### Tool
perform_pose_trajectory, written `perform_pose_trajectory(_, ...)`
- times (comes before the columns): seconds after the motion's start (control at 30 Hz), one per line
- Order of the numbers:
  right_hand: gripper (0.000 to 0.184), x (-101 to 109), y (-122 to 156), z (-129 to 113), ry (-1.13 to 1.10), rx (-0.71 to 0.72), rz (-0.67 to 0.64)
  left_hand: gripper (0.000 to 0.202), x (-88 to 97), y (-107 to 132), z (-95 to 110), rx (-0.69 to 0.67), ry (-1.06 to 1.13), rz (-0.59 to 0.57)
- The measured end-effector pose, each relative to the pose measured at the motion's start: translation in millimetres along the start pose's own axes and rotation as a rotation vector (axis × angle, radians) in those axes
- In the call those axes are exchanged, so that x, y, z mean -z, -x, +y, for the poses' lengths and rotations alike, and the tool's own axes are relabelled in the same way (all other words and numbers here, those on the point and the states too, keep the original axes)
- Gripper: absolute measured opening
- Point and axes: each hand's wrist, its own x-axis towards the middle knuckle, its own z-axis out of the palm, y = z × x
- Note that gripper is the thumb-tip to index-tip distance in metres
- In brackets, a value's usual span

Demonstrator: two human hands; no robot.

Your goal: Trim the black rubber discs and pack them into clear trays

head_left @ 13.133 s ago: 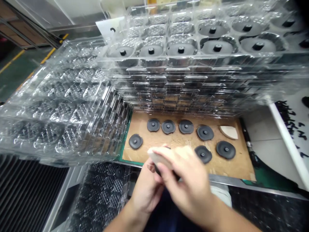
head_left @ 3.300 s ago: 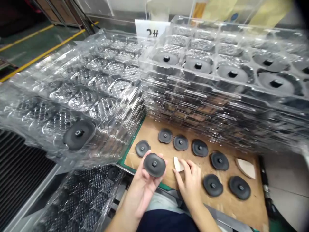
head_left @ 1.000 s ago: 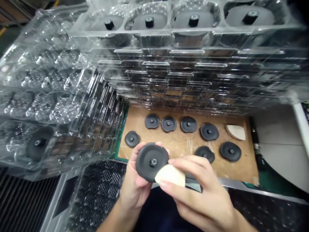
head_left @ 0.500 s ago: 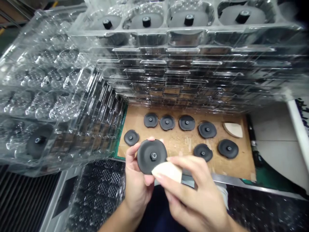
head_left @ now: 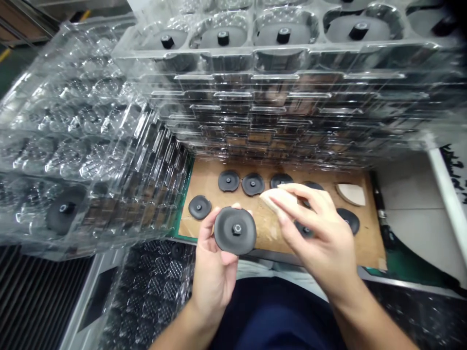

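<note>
Left hand (head_left: 213,277): one, lower centre, fingers closed round the rim of one black disc (head_left: 235,231), which is held face-up over the near edge of the board (head_left: 368,238). Right hand (head_left: 323,238): one, right of centre, fingertips pinching one white wedge (head_left: 274,199), upper right of the disc and not touching it. Board: one, brown, mid-frame. Loose discs (head_left: 199,206) on board: seven, four partly hidden behind the right hand. Spare wedge (head_left: 350,193): one, at the board's right end. Clear tray stacks: two. Left stack (head_left: 91,146), tilted, holds one stored disc (head_left: 65,211). Centre stack (head_left: 284,112), top of frame, shows five knobbed discs (head_left: 223,38) in the top tray's front row, the rightmost blurred.
</note>
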Motion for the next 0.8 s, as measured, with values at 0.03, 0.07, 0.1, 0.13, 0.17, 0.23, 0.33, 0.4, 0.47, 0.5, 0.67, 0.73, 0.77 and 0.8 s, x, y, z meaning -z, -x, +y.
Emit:
perform_pose_trajectory(0.03, 0.028, -0.1, -1.2, -4.0, -0.021, 0.014, -0.004, 0.057, -0.6, 0.1, 0.7, 0.003, 0.003, -0.001)
perform_pose_trajectory(0.07, 0.028, -0.7, -1.2, -9.2, -0.048, 0.043, -0.022, 0.056, -1.1, 0.4, 1.5, 0.008, 0.007, -0.003)
perform_pose_trajectory(0.1, 0.028, -1.5, -0.3, -14.7, -0.074, 0.069, -0.049, 0.056, -1.3, 0.8, 2.2, 0.019, 0.012, -0.004)
perform_pose_trajectory(0.13, 0.028, -2.4, 1.2, -19.7, -0.094, 0.084, -0.076, 0.055, -1.2, 1.3, 2.7, 0.032, 0.015, -0.002)
perform_pose_trajectory(0.17, 0.028, -3.3, 2.6, -23.4, -0.103, 0.089, -0.092, 0.056, -0.8, 1.8, 2.8, 0.04, 0.019, 0.0)
perform_pose_trajectory(0.23, 0.026, -4.3, 4.8, -26.9, -0.099, 0.109, -0.093, 0.053, 0.7, 2.7, 2.2, 0.042, 0.022, 0.008)
perform_pose_trajectory(0.33, 0.025, -3.6, 6.8, -26.1, -0.099, 0.139, -0.058, 0.051, 3.1, 3.3, 1.4, 0.026, 0.013, -0.01)
perform_pose_trajectory(0.4, 0.027, -3.1, 8.1, -24.9, -0.11, 0.142, -0.074, 0.056, 3.9, 3.0, 2.2, 0.037, 0.008, -0.046)
perform_pose_trajectory(0.47, 0.027, -3.8, 8.8, -24.1, -0.119, 0.145, -0.09, 0.061, 4.0, 2.4, 3.5, 0.046, 0.012, -0.066)
perform_pose_trajectory(0.5, 0.027, -4.7, 8.8, -23.8, -0.123, 0.149, -0.084, 0.061, 4.0, 2.3, 4.0, 0.043, 0.01, -0.058)
perform_pose_trajectory(0.67, 0.027, -7.9, 10.2, -24.3, -0.16, 0.143, -0.055, 0.051, 5.7, 4.7, 4.7, 0.015, -0.009, -0.037)
perform_pose_trajectory(0.73, 0.028, -7.7, 11.4, -25.1, -0.163, 0.119, -0.073, 0.055, 6.6, 5.9, 4.1, 0.035, 0.005, -0.07)
perform_pose_trajectory(0.77, 0.028, -7.3, 11.1, -25.5, -0.162, 0.111, -0.078, 0.056, 6.8, 6.3, 3.6, 0.041, 0.013, -0.081)
perform_pose_trajectory(0.8, 0.028, -7.0, 10.2, -26.0, -0.162, 0.112, -0.071, 0.056, 6.6, 6.6, 3.0, 0.037, 0.022, -0.088)
